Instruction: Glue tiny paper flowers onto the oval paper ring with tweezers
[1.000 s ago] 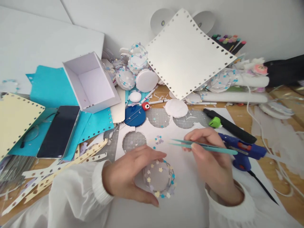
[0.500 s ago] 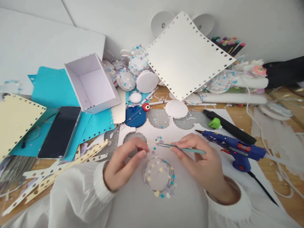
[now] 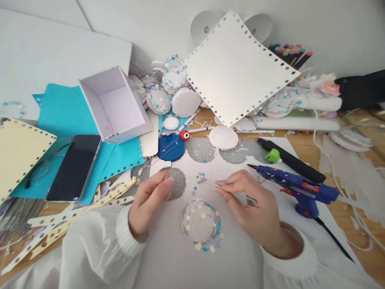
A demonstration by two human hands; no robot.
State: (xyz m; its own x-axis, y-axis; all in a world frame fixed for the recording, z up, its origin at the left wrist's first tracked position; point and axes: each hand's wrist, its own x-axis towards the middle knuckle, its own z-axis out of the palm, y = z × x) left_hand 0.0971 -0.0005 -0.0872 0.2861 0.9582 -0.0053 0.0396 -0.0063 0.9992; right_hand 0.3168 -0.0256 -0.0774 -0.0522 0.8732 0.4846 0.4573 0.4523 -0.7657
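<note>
My right hand (image 3: 252, 204) pinches a pair of thin tweezers (image 3: 214, 183), whose tips point left at a small pile of blue, white and lilac paper shapes (image 3: 201, 178). Part of the teal handle shows below the fingers. To the left, my left hand (image 3: 152, 202) is closed, thumb pressed against the curled index finger; anything within it is hidden. Between and below both hands lies a round white disc (image 3: 200, 222), ringed by strands dotted with cream, blue and white paper flowers. Neither hand touches it.
A blue hot glue gun (image 3: 296, 188) and a black pen-like tool (image 3: 291, 160) lie right. A blue round dish (image 3: 171, 147) holds needle-like pins. Left are a phone (image 3: 73, 167), an open white box (image 3: 116, 106) and paper strips (image 3: 81, 218). Punched white card (image 3: 240, 68) leans behind.
My left hand has drawn back leftward from the paper pile, and its fingers have closed. My right hand still holds the tweezers, now turned differently, with less of the teal handle showing.
</note>
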